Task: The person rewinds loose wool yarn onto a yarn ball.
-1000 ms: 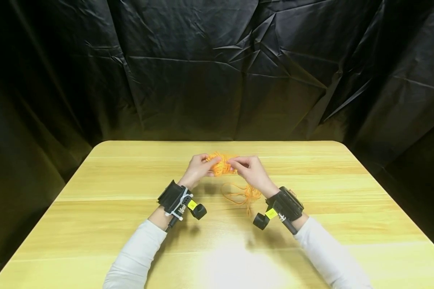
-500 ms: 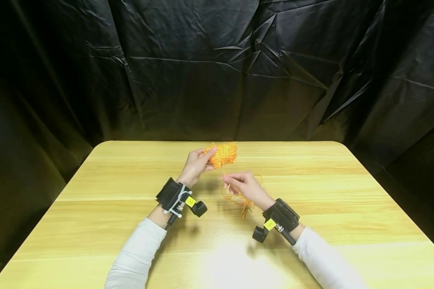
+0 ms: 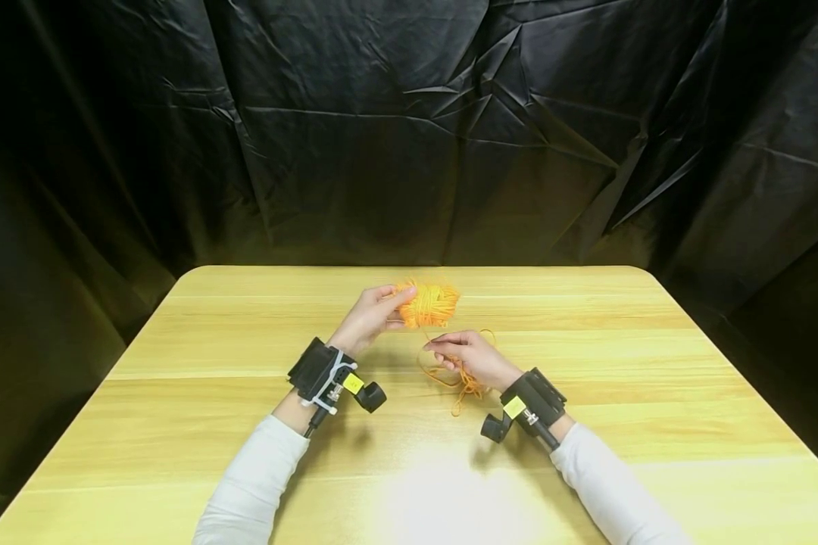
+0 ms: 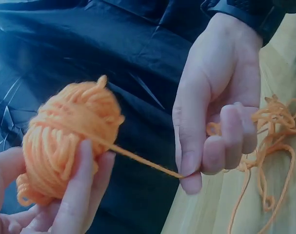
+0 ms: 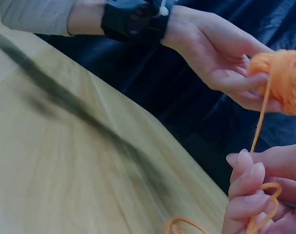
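Note:
A ball of orange yarn is held up above the table by my left hand, its fingers and thumb gripping one end. From the ball a taut strand runs to my right hand, which pinches it between thumb and forefinger. In the right wrist view a small loop of yarn passes through the curled fingers of that hand. Below and beside the right hand, a loose tangle of orange yarn lies on the table.
The light wooden table has rounded far corners. Behind it hangs a creased black curtain. Each wrist carries a black strap with a small camera, the left one and the right one.
My right hand has moved from beside the ball down toward me, drawing a strand out straight. The ball rose and turned in my left hand, then came slightly down and to the right.

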The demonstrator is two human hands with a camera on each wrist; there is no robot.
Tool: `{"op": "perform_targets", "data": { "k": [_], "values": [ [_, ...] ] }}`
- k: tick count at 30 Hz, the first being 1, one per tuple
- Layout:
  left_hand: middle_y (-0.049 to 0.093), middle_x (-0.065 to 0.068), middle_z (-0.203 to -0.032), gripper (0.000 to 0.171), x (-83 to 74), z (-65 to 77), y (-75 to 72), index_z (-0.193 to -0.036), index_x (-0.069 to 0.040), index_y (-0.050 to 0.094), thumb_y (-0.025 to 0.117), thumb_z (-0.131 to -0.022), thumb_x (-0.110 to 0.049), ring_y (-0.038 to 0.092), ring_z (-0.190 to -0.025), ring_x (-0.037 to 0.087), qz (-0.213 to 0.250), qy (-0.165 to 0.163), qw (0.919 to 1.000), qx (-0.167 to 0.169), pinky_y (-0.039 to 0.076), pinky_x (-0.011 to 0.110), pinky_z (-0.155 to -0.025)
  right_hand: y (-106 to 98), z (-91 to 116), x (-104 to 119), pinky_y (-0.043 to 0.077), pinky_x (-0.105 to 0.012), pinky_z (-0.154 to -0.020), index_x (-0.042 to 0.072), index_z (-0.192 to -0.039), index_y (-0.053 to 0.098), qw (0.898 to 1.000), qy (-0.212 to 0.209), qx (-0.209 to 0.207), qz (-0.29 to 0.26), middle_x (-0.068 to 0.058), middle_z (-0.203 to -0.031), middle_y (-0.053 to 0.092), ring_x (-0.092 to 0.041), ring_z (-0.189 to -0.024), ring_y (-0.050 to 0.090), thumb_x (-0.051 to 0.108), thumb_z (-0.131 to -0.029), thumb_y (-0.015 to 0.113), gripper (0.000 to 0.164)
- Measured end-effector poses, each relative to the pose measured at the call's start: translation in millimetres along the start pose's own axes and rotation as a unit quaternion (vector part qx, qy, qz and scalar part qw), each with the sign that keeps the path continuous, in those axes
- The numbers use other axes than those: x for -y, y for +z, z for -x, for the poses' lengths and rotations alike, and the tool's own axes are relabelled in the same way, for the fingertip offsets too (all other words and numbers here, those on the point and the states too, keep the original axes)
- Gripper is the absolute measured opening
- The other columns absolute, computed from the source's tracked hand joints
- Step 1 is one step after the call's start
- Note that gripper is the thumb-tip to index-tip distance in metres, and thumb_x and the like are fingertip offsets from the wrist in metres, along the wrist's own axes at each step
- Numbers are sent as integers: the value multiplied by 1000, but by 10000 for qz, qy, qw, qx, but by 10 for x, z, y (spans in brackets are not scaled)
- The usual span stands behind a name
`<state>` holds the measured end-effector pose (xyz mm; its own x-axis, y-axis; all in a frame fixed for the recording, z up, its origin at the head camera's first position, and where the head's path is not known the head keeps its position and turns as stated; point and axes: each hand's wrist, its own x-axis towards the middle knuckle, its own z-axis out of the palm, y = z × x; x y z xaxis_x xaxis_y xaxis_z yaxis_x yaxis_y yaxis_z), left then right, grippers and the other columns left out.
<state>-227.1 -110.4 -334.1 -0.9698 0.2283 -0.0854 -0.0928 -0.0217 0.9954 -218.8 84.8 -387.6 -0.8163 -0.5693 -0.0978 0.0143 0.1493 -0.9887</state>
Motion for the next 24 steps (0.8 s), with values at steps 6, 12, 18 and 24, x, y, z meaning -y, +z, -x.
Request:
{"op": "perform_targets", "data": {
  "k": [6,12,18,24],
  "values": [
    [62,5,-82,34,16,25,-3,-107,4,54,57,-87,-23,61,-70,15,-270,-128,9988,397,53,30,-71,-121,-51,1,28,-15,-47,-14,-91,50,9979,191,349,-519,1,-65,44,-4,-51,36,5,-92,35,23],
    [64,7,-85,31,40,48,-15,-105,4,55,57,-87,-21,64,-77,20,-709,-167,9934,883,52,33,-72,-220,-48,119,29,-13,-47,9,-86,50,9907,266,490,-1243,5,-62,42,-2,-49,36,8,-95,28,25],
    [65,5,-82,25,62,62,-13,-99,3,58,59,-85,-19,64,-73,18,-1047,-136,9885,1085,53,32,-68,-215,-46,299,44,-13,-54,-8,-119,48,9965,362,-50,-752,3,-70,55,-3,-57,51,15,-95,37,35],
    [64,4,-76,20,65,57,-16,-89,0,56,62,-84,-19,64,-69,16,-1211,-112,9873,1025,54,31,-65,-206,-57,433,39,-16,-50,-6,-106,58,9985,218,-486,131,4,-65,51,-4,-53,46,23,-92,48,33]
  ]
}}
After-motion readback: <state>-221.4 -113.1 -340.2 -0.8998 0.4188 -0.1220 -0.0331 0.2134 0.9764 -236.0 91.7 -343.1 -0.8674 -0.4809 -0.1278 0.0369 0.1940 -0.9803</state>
